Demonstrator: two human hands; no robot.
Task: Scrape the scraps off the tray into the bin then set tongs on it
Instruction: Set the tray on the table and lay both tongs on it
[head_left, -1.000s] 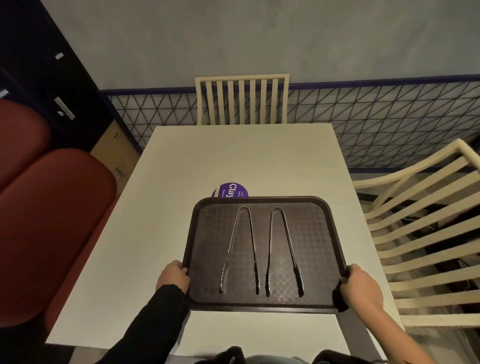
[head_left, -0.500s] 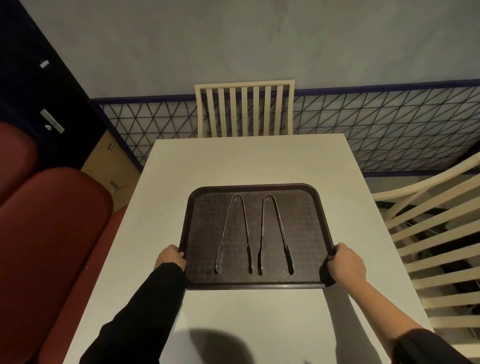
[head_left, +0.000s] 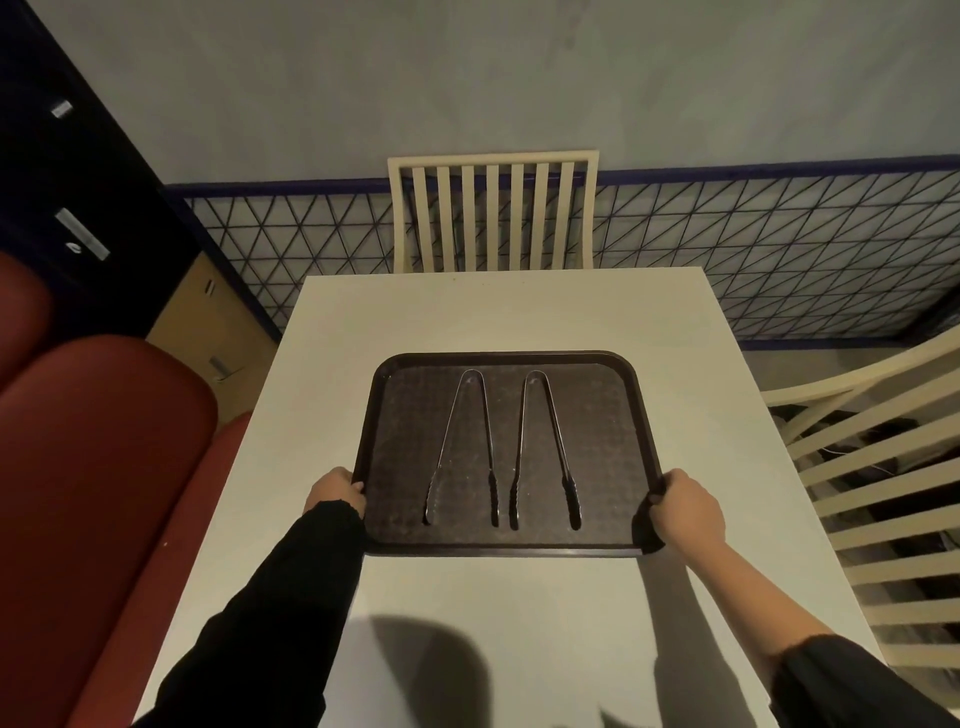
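Two pairs of tongs (head_left: 501, 447) lie side by side on the dark tray (head_left: 641, 415), between the hands. Left hand (head_left: 335, 488) is closed around the tray's left rim near its near corner; right hand (head_left: 685, 506) is closed around the right rim opposite.

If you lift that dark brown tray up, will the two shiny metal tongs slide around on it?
Probably only if it tips. The dark brown plastic tray has a textured floor, which likely grips a bit, and its raised rim should stop them. The two thin metal tongs lie flat and loose, so they may rattle. The left hand and right hand grip opposite edges, which helps keep it level.
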